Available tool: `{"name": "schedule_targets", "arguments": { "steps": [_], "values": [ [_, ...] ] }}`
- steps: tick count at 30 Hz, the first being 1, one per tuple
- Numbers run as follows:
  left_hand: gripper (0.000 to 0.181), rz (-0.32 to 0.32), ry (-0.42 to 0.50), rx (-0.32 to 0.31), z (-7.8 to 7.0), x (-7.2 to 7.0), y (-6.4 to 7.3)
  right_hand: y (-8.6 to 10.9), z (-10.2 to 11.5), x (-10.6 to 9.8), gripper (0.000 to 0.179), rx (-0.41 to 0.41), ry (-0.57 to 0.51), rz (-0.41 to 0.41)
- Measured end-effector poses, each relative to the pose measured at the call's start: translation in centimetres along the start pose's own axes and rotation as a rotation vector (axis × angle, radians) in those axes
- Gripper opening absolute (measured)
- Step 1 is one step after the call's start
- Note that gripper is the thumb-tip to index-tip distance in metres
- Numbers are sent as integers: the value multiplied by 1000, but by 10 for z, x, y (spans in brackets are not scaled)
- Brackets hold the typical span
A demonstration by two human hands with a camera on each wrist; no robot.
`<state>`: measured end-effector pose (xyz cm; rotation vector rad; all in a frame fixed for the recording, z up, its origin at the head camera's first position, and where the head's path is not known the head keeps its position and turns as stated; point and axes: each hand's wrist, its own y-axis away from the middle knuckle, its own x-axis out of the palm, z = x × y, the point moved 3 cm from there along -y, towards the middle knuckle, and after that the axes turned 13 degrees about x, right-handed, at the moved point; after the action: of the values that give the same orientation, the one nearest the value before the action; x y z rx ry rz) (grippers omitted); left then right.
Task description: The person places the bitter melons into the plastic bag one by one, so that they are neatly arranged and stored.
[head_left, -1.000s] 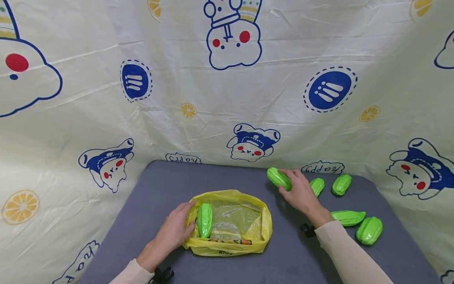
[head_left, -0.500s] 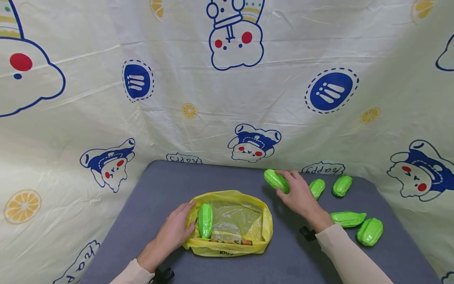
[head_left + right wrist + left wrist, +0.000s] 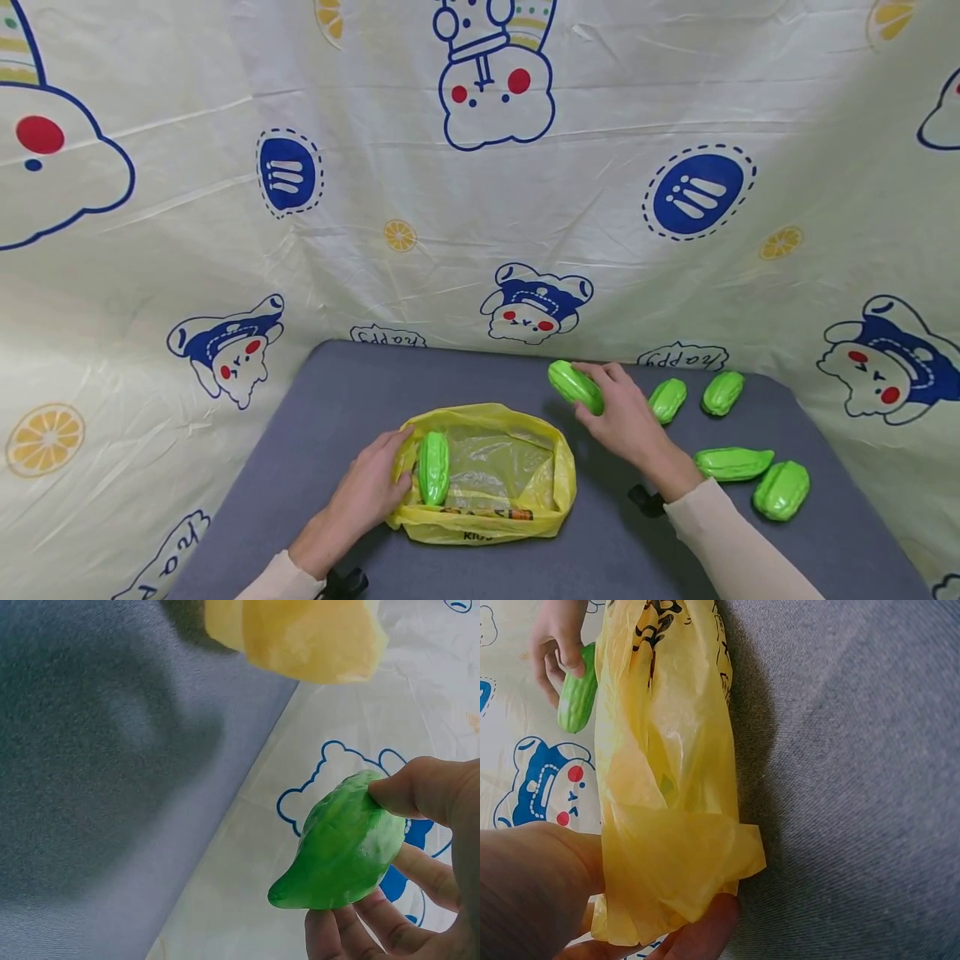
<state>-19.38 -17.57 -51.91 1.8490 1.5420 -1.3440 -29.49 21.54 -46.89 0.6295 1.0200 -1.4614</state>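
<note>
My left hand [image 3: 369,482] grips the left side of a yellow plastic bag [image 3: 517,528], whose mouth is spread wide. One green, ridged bitter melon [image 3: 433,468] lies inside, along the bag's left wall. Beyond the bag's back right corner, my right hand [image 3: 624,414] holds another bitter melon [image 3: 575,387] in the air. In the right wrist view, the thumb presses on one side of this glossy, pointed bitter melon [image 3: 345,847] and the fingers support the other. The left wrist view shows the bag's yellow film [image 3: 675,855] bunched between the left thumb and fingers.
Two bitter melons lie at the back right, one nearer [image 3: 667,401] and one farther right [image 3: 722,392]. A long bitter melon [image 3: 733,463] and a stubby bitter melon [image 3: 782,491] lie beside the right forearm. A printed curtain [image 3: 600,208] hangs behind the grey table [image 3: 360,375].
My right hand has moved a little to the left and slightly nearer, carrying the bitter melon toward the bag. The left hand and the bag have stayed in place.
</note>
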Motion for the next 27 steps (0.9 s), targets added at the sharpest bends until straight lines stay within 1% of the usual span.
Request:
{"name": "schedule_targets", "arguments": {
  "steps": [6,15,18,27],
  "values": [
    [68,6,8,-9,0,0,0,5,7,-3,65,-18,-4,-4],
    [68,2,8,-4,-1,1,0,14,18,-7,65,-42,-12,4],
    [68,6,10,-15,0,1,1,16,21,-7,65,-45,-11,6],
    [68,-7,0,-3,0,-2,4,21,30,-4,65,-67,-12,2]
  ]
}}
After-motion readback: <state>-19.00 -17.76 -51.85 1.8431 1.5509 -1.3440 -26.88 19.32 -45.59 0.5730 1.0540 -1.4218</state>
